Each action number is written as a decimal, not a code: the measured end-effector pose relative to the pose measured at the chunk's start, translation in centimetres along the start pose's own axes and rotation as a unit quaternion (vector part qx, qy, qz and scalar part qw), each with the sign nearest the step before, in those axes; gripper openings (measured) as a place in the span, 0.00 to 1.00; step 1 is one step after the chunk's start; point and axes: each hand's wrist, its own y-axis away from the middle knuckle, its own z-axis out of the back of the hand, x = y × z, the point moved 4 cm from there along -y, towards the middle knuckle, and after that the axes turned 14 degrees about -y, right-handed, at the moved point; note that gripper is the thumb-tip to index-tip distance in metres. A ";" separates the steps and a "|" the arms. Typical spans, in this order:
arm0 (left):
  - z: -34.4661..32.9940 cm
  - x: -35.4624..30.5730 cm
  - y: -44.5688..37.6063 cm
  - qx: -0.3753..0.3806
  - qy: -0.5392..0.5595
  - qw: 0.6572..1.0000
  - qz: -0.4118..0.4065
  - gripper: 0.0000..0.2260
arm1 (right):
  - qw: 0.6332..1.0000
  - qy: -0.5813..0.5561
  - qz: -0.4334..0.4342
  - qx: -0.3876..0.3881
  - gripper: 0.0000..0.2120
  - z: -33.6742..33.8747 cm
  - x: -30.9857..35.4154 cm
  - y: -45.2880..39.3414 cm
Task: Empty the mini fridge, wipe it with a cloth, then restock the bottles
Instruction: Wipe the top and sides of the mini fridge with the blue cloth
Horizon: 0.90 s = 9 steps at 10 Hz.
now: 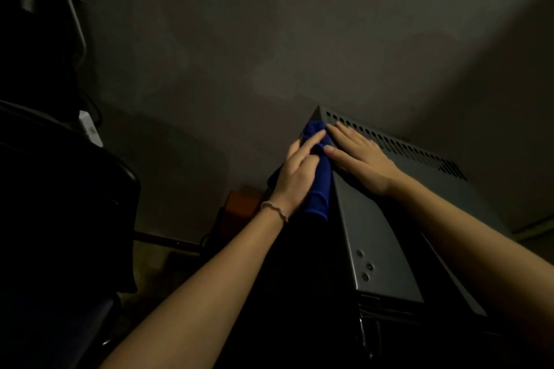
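Room: dim all round you, with a plain grey-brown wall (269, 39) filling the upper half of your view and most of the corners lost in shadow.
Left side: a large black shape (60, 189) takes up that edge; you cannot tell what it is, only that pale cables (73, 9) hang down in front of it.
Mini fridge: the mini fridge (374, 228) stands in front of you, right of centre, seen from above at its back corner. You see its grey metal top and rear panel; its left side is black and almost unreadable.
Vent slots: a row of vent slots (398, 145) runs along the far top edge of the fridge, away to the right.
Right hand: your right hand (356, 159) lies flat on the grey top, palm down, fingers spread and pointing toward the far corner. It grips nothing; the thumb tip is just beside the cloth.
Left hand: your left hand (296, 174) is pressed against the cloth on the fridge's left upper edge, fingers extended over the fabric and not curled round it, so it pins the cloth but does not clutch it.
Cloth: the blue cloth (320, 186) is draped along that corner edge, from the far corner down past your left wrist, between your two hands.
Screws: three screws (365, 266) sit on the near part of the grey panel.
Bracelet: a thin pale bracelet (274, 209) circles your left wrist.
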 end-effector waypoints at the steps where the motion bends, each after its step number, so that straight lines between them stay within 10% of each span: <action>1: -0.9 1.1 0.2 0.000 -0.052 0.998 0.020 0.30 | 1.000 0.003 -0.007 -0.001 0.27 -0.1 0.1 0.0; 2: -0.9 1.6 0.1 -0.034 -0.084 0.996 0.018 0.43 | 1.000 0.009 -0.010 0.000 0.25 -0.2 0.1 0.1; 6: -0.8 4.9 -3.0 -0.004 -0.008 0.998 0.057 0.25 | 1.000 0.001 -0.006 -0.015 0.32 -0.3 -0.2 -0.2; 9: -0.7 1.9 -7.1 -0.102 -0.027 0.992 -0.063 0.24 | 1.000 0.001 0.003 -0.016 0.33 0.0 -0.4 0.2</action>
